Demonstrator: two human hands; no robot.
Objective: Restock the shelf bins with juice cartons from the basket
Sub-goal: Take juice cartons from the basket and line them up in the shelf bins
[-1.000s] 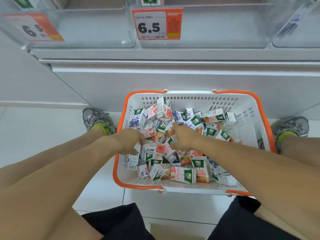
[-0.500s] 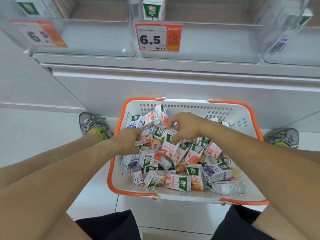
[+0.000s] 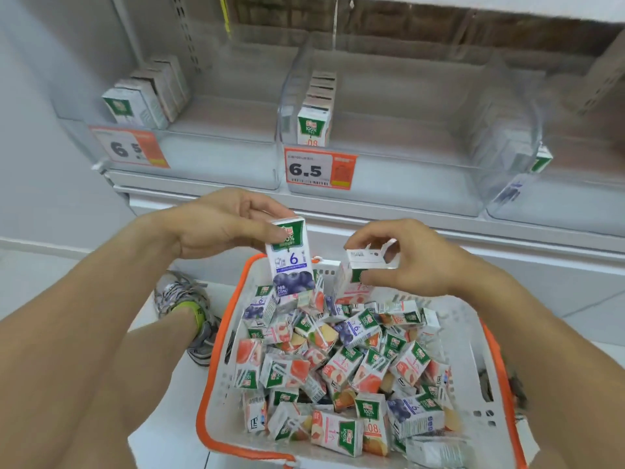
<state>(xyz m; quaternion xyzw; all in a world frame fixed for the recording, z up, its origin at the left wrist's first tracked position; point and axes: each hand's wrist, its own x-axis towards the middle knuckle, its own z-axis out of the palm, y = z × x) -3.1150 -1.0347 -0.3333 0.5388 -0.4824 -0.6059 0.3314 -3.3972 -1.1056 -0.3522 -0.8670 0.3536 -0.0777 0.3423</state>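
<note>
fingers [image 3: 267, 211] of left hand [image 3: 220, 225] pinch blueberry carton [image 3: 290, 257]; right hand [image 3: 402, 258] grips peach carton [image 3: 355, 275].

1. Our left hand [image 3: 223, 228] and right hand [image 3: 416, 262] are bare, with no gloves, rings or watch, and both forearms are uncovered to the bottom edge of the view.
2. Left of the basket [image 3: 216, 360] we wear a grey mesh sneaker [image 3: 182, 299] with pale laces and dark trim.
3. A lime-green sock [image 3: 198, 314] shows at that ankle, just above the shoe's collar.
</note>
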